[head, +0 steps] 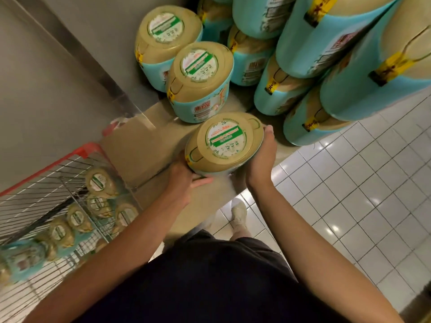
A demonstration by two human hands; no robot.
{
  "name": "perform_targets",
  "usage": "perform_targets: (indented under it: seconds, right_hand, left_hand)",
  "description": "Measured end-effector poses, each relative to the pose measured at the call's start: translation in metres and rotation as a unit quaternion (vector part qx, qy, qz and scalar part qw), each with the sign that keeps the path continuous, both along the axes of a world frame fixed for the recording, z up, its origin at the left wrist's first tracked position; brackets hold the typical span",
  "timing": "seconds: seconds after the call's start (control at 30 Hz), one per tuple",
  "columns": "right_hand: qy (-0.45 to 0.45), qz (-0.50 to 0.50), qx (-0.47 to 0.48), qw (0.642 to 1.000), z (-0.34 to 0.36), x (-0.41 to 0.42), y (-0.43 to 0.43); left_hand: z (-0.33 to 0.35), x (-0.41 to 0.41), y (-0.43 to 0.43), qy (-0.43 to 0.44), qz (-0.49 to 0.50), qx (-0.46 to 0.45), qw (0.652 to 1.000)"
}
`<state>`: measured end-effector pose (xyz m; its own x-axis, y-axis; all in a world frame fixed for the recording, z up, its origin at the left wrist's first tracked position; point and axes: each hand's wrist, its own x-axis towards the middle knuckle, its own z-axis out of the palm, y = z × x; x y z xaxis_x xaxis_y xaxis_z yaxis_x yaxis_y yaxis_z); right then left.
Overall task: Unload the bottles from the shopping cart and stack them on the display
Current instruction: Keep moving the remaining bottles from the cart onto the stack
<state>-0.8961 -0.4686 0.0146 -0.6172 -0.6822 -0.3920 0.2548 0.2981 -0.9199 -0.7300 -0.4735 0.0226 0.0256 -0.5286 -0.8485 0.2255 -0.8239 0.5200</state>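
Head view: I see a beige display platform [140,148] set against a grey wall [46,78], with white tiled floor [349,194] to the right. Over the platform's front edge, a teal-labelled plastic bottle with a wide gold cap [225,143] sits between both hands. The left hand [184,180] curls beneath it and the right hand [261,157] clasps its side, fingers hidden. I can't tell whether it touches down. The red-rimmed wire shopping cart [77,155] at left is cut off, its bottles blurred.

bottles [225,143] are tan-topped with teal wraps and green-white labels; cart [77,153] rim red; floor [363,206] white-tiled.
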Motion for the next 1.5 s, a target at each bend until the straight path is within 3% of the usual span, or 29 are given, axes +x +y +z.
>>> perform_targets:
  seconds: [0.1, 0.27, 0.53, 0.67, 0.83, 0.93, 1.1, 1.27, 1.5]
  right_hand:
    - [0.012, 0.003, -0.029, 0.999, -0.003, -0.004, -0.003]
    - [0.038, 0.037, -0.029, 0.998, -0.005, -0.013, 0.002]
    - [0.017, 0.141, -0.045, 0.989, -0.015, -0.033, -0.006]
    - [0.005, 0.162, -0.040, 0.986, -0.015, -0.045, -0.003]
    - [-0.029, 0.134, -0.040, 0.990, -0.010, -0.049, 0.007]
    - [-0.004, 0.174, -0.066, 0.983, -0.001, -0.033, 0.033]
    - [0.062, 0.337, -0.154, 0.927, 0.013, 0.006, 0.081]
    - [0.036, 0.502, -0.186, 0.844, 0.025, 0.062, 0.120]
    - [-0.014, 0.627, -0.187, 0.756, 0.037, 0.150, 0.201]
  left_hand:
    - [0.006, -0.025, -0.018, -0.009, 0.068, 0.038, 0.997]
    - [0.003, -0.057, -0.025, -0.067, 0.115, -0.045, 0.990]
    - [-0.003, -0.074, -0.032, -0.060, 0.185, -0.038, 0.980]
    - [-0.007, -0.075, -0.013, -0.036, 0.210, -0.083, 0.973]
    - [0.000, -0.067, 0.031, -0.029, 0.204, -0.142, 0.968]
    - [0.011, -0.047, 0.067, -0.078, 0.163, -0.186, 0.966]
    - [0.022, 0.007, 0.149, -0.155, 0.178, -0.245, 0.940]
    - [0.037, 0.058, 0.244, -0.203, 0.228, -0.275, 0.912]
    - [0.047, 0.127, 0.380, -0.261, 0.313, -0.267, 0.873]
